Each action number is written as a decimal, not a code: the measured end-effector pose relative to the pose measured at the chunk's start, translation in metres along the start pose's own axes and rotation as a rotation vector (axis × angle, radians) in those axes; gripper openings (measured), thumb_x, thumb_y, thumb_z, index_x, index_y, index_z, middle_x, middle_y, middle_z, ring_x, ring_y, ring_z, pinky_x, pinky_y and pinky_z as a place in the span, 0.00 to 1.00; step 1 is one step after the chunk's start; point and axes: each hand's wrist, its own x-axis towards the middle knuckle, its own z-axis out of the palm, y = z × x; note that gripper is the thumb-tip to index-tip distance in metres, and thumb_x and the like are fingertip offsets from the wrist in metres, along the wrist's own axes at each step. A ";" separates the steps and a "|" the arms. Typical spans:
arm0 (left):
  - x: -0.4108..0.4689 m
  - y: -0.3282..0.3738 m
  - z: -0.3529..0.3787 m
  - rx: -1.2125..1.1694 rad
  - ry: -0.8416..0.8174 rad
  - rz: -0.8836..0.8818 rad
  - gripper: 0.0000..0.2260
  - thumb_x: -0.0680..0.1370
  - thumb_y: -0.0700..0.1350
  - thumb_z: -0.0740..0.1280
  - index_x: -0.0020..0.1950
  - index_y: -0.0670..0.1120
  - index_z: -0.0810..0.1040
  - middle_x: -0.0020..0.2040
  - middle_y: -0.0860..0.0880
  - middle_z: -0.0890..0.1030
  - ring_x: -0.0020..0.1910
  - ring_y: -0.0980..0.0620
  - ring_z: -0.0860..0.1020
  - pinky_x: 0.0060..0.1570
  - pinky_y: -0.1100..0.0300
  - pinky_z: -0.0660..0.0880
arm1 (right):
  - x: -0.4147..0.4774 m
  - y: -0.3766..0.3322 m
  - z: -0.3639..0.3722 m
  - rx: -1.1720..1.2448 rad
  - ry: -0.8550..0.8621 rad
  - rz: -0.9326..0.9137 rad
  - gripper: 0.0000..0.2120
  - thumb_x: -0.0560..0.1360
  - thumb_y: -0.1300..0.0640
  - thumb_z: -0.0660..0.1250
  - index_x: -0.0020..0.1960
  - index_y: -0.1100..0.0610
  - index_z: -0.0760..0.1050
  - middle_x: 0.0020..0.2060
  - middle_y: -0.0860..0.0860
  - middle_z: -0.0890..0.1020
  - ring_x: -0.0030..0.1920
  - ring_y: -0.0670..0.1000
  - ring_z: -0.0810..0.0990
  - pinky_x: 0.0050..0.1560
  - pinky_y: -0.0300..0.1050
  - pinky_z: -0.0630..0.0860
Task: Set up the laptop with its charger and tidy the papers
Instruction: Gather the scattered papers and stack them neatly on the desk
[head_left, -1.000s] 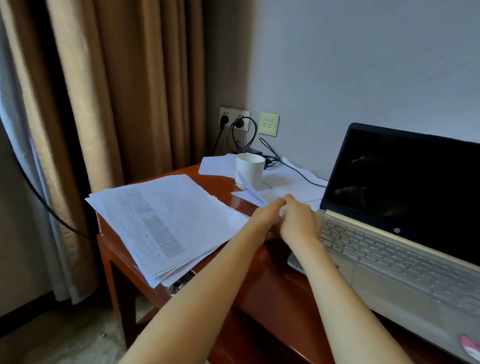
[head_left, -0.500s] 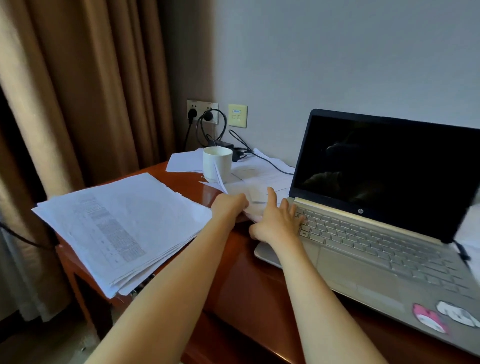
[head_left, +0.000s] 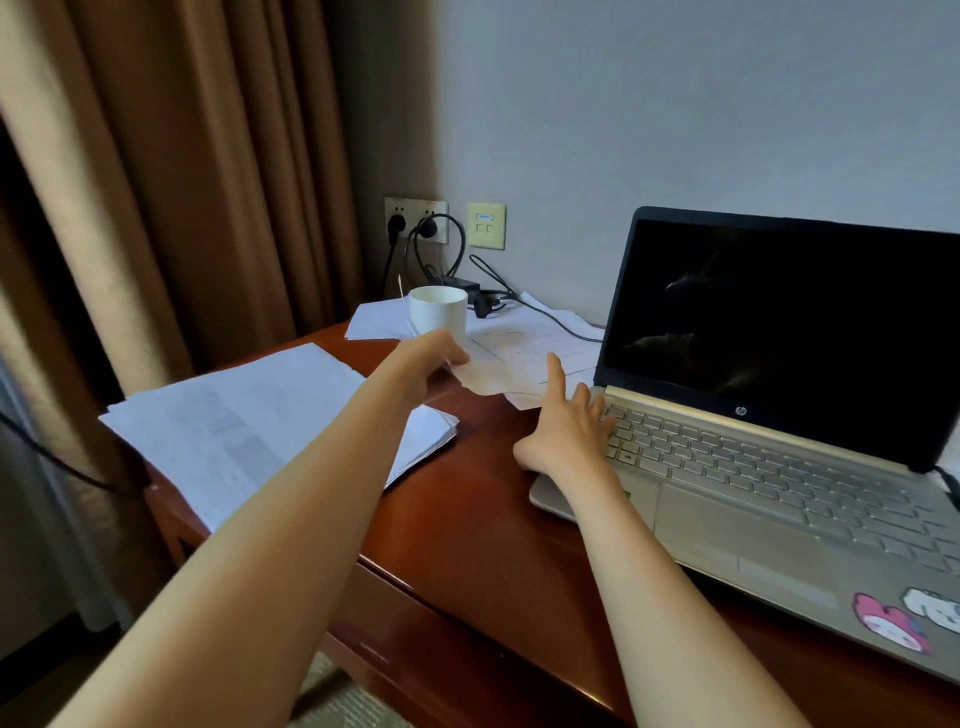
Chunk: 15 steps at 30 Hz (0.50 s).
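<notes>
Both hands are parting: the left hand (head_left: 428, 364) is pinching the near corner of the loose papers (head_left: 535, 347), lying just ahead on the bench (head_left: 467, 519) beside the laptop (head_left: 779, 467); the right hand (head_left: 566, 434) is spreading open, empty.

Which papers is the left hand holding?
The loose sheets by the white cup, pinched by the left hand; the thick stack near the curtain is not held.

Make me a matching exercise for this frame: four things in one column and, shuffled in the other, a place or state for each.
1 cup
2 laptop
3 paper stack
4 left hand

A open, screen dark
B pinches loose sheets
C white, upright
D lies at the desk's left end

Pairs: 1-C, 2-A, 3-D, 4-B.
</notes>
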 end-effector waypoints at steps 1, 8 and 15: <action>-0.005 0.002 -0.002 0.002 -0.016 0.001 0.08 0.78 0.33 0.61 0.55 0.39 0.66 0.40 0.45 0.74 0.44 0.48 0.76 0.45 0.59 0.76 | 0.000 0.000 0.001 0.005 0.001 0.001 0.50 0.68 0.64 0.64 0.75 0.49 0.32 0.74 0.61 0.48 0.75 0.64 0.43 0.74 0.60 0.45; -0.027 0.019 -0.011 -0.080 -0.071 0.034 0.12 0.78 0.33 0.60 0.61 0.39 0.69 0.40 0.45 0.75 0.36 0.52 0.76 0.28 0.67 0.77 | 0.000 0.001 0.001 -0.010 0.004 0.031 0.50 0.68 0.62 0.64 0.75 0.49 0.32 0.74 0.61 0.49 0.75 0.63 0.43 0.74 0.60 0.49; -0.047 0.037 -0.038 -0.080 -0.011 0.074 0.04 0.77 0.36 0.63 0.51 0.39 0.73 0.39 0.46 0.76 0.37 0.53 0.76 0.29 0.68 0.77 | 0.000 -0.002 0.002 -0.040 0.001 0.063 0.46 0.68 0.61 0.63 0.76 0.49 0.37 0.71 0.61 0.56 0.73 0.63 0.51 0.73 0.58 0.53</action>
